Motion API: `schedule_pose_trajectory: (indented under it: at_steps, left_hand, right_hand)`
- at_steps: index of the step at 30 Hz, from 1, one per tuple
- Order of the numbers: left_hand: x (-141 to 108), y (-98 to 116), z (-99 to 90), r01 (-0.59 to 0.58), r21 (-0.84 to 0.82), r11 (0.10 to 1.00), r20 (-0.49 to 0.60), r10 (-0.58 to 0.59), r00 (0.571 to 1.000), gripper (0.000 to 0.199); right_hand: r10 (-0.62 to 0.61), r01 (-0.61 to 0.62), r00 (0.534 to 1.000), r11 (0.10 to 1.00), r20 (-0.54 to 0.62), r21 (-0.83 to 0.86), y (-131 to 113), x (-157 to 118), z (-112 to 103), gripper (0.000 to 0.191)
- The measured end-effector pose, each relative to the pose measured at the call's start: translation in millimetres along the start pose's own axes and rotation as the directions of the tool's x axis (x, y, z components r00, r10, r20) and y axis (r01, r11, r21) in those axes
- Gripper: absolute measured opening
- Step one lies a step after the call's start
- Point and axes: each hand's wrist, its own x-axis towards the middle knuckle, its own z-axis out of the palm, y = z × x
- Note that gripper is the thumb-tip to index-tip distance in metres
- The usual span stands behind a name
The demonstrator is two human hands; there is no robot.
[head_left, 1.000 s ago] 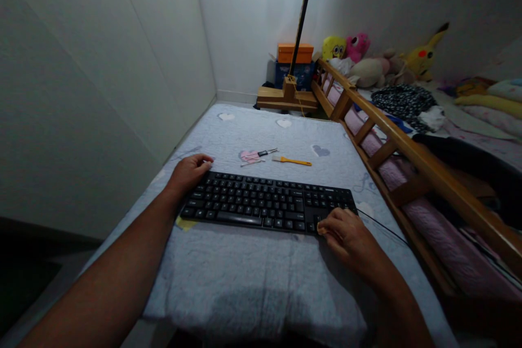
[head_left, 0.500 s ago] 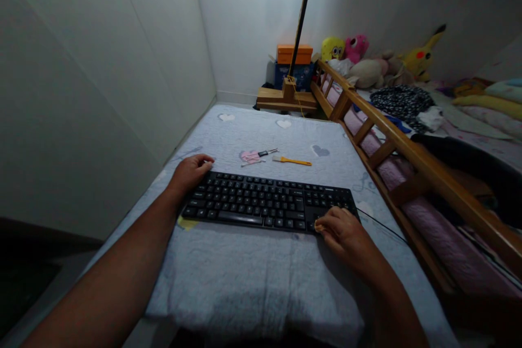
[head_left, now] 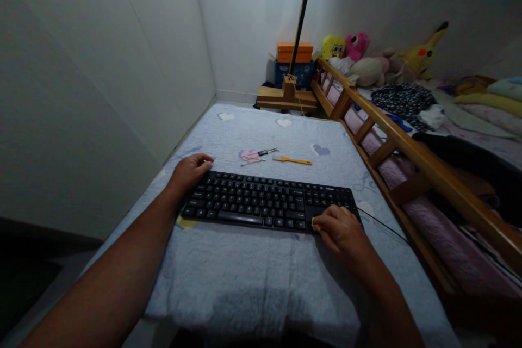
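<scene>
A black keyboard (head_left: 248,201) lies on the pale blue cloth, its cable running off to the right. At its upper left corner rests my left hand (head_left: 190,174), fingers loosely bent and thumb apart, with nothing held. My right hand (head_left: 338,228) is over the keyboard's lower right part, its fingers pinched on a small tan piece (head_left: 315,224) that touches the keys and is mostly hidden. Behind the keyboard lie a yellow-handled brush (head_left: 292,160), a black-handled tool with metal tips (head_left: 268,151) and thin white swabs (head_left: 253,162).
A wooden bed rail (head_left: 391,130) runs along the right side, with bedding and plush toys beyond it. At the back stand a wooden lamp base (head_left: 285,97) and an orange box (head_left: 294,53). A white cabinet (head_left: 101,65) borders the left.
My right hand has shifted slightly left with the tan piece. The left hand stays at the keyboard's corner.
</scene>
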Motion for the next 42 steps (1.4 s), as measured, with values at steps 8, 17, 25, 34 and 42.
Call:
schedule_pose_trajectory:
  at_steps: [8,17,25,34,42]
  left_hand:
    - [1.2,-0.2,0.1,0.001,-0.003,1.000,-0.009,-0.001,1.000,0.045]
    - [1.0,-0.3,1.2,0.007,-0.021,1.000,-0.001,-0.007,1.000,0.044]
    - [0.6,-1.1,1.3,0.011,-0.020,1.000,0.002,-0.010,1.000,0.044]
    - [2.2,-3.4,1.9,-0.004,-0.015,1.000,-0.007,0.004,1.000,0.044]
    - [2.5,-2.5,2.2,0.000,-0.002,1.000,-0.011,0.000,1.000,0.044]
  right_hand:
    - [0.082,-0.082,0.997,0.996,0.011,0.023,14.0,-11.1,-9.2,0.027]
    - [0.110,-0.111,0.994,0.994,0.008,0.015,25.2,-16.1,-12.8,0.025]
    - [0.137,-0.140,0.978,0.990,0.156,0.006,32.4,-9.3,-40.8,0.022]
    - [0.177,-0.183,0.980,0.981,-0.090,-0.061,55.1,42.1,-24.0,0.022]
    - [0.170,-0.175,0.983,0.982,-0.071,-0.075,62.2,35.9,-12.6,0.021]
